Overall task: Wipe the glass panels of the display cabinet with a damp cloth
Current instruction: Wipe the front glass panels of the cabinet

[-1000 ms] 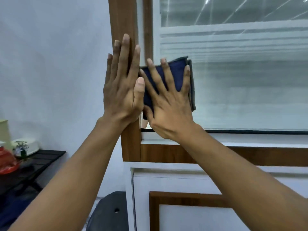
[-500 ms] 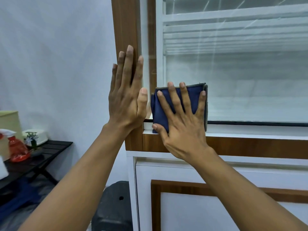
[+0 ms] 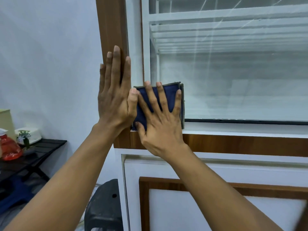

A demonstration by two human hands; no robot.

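The dark blue cloth (image 3: 170,97), folded into a thick square, sits at the bottom left corner of the glass panel (image 3: 233,80). Its lower edge reaches down over the black seal strip (image 3: 241,121) to the white ledge (image 3: 233,129) below the glass. Its left edge lies over the white upright (image 3: 145,47) that frames the pane, and the stacked folds show along its right edge.

The right hand (image 3: 160,129) presses the cloth flat against the cabinet, fingers straight and spread wide, not curled round it. The left hand (image 3: 115,100) is laid flat on the brown wooden post (image 3: 111,30) at the cabinet's left side, fingers straight and close together, holding nothing. Its thumb tip is just beside the cloth's upper left corner.

To the right of the cloth the glass runs on bare to the picture's edge, and up as well; pale streaks cross it. Under the ledge a wooden rail (image 3: 241,144) runs across, with a white lower door (image 3: 216,169) beneath.

Left of the post is plain wall (image 3: 50,64). Low against it stands a black side table (image 3: 46,145) with a red spray bottle (image 3: 10,149) on it. A dark stool (image 3: 103,205) stands near the cabinet's foot.
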